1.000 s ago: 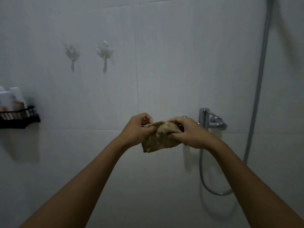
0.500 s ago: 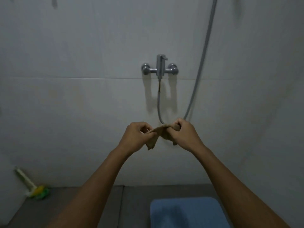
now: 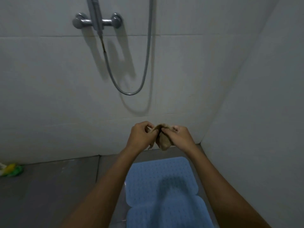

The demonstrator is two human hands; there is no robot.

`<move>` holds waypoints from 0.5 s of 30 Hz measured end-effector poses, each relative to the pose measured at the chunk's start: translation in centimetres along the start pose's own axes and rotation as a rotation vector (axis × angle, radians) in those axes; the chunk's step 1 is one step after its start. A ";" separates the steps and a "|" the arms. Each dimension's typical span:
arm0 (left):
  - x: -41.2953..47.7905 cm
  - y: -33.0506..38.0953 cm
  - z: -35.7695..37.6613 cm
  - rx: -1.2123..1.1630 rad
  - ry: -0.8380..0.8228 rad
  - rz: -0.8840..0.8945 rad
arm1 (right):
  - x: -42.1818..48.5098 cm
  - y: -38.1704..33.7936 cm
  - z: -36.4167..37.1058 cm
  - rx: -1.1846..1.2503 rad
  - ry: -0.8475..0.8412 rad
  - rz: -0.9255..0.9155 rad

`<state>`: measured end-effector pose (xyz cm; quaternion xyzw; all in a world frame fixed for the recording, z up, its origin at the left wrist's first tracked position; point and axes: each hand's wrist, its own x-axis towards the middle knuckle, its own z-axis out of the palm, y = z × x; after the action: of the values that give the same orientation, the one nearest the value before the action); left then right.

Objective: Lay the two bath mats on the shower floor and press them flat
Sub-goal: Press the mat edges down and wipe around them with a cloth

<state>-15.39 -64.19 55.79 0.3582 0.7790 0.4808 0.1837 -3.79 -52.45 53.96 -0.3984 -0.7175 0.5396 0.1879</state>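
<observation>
Lying on the grey shower floor, a blue bath mat is seen at about 6 o'clock in the view, close to the wall at 3 o'clock. Its surface is covered with small holes and its long edges are wavy, with a notch on each side about half-way down. A dark shadow is cast on its middle part. Whether it is pressed fully flat cannot be told. Only this one mat is seen.

Above the far end of the mat, both arms are stretched forward. A small crumpled beige cloth is held between the two hands, off the floor. The left hand is curled, and the upper edge of the cloth is pinched by its thumb and fingers. The right hand is curled too, and the cloth is gripped by its fingertips from the 3 o'clock side; the bulk of the cloth hangs under this hand. The two hands are almost touching.

On the tiled wall at 12 o'clock a chrome shower mixer is mounted, and a grey hose hangs from it in a loop. At 9 o'clock, where floor and wall meet, a yellow and green object is lying; what it is cannot be told.
</observation>
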 end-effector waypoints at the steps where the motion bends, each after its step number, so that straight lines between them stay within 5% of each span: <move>1: 0.4 0.5 2.4 -0.010 -0.009 -0.027 | 0.8 1.5 -1.7 0.029 -0.011 0.028; 9: 3.4 3.6 16.2 -0.454 -0.128 -0.467 | 5.1 8.5 -9.4 0.715 -0.119 0.358; 12: 4.5 3.9 18.3 -0.576 -0.114 -0.544 | 6.7 10.1 -10.8 0.664 -0.197 0.347; 15: 6.1 1.5 19.9 -0.437 -0.054 -0.413 | 9.0 12.1 -10.9 0.560 -0.183 0.357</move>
<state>-6.42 -46.98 48.07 0.1571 0.7082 0.5797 0.3710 2.80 -37.40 45.11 -0.4008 -0.4742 0.7735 0.1274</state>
